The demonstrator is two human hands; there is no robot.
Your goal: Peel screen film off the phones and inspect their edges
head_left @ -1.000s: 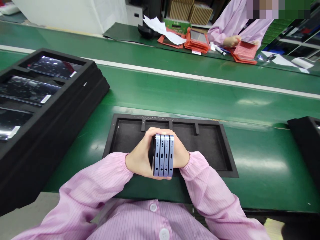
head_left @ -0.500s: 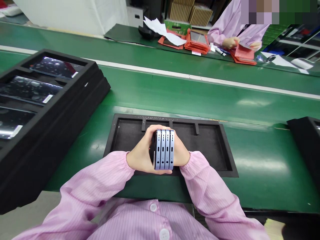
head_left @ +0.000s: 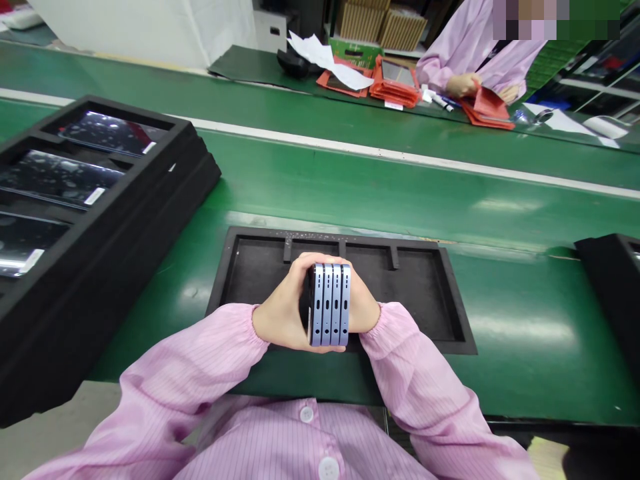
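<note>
Both my hands clasp a stack of several lavender phone frames (head_left: 330, 305), held on edge with their port ends facing me. My left hand (head_left: 281, 319) presses the stack's left side and my right hand (head_left: 363, 309) its right side, fingers curled over the far end. The stack hovers over the near part of a shallow black foam tray (head_left: 440, 300) lying on the green belt; the tray's slots show nothing in them.
A tall stack of black foam trays (head_left: 125, 220) holding glossy dark panels stands at the left. Another black tray (head_left: 613, 280) pokes in at the right edge. Across the belt a person in a pink coat (head_left: 467, 47) handles red sleeves (head_left: 487, 107) among papers.
My hands and the stack have barely shifted, rising slightly. The person across the belt has moved the red sleeves about.
</note>
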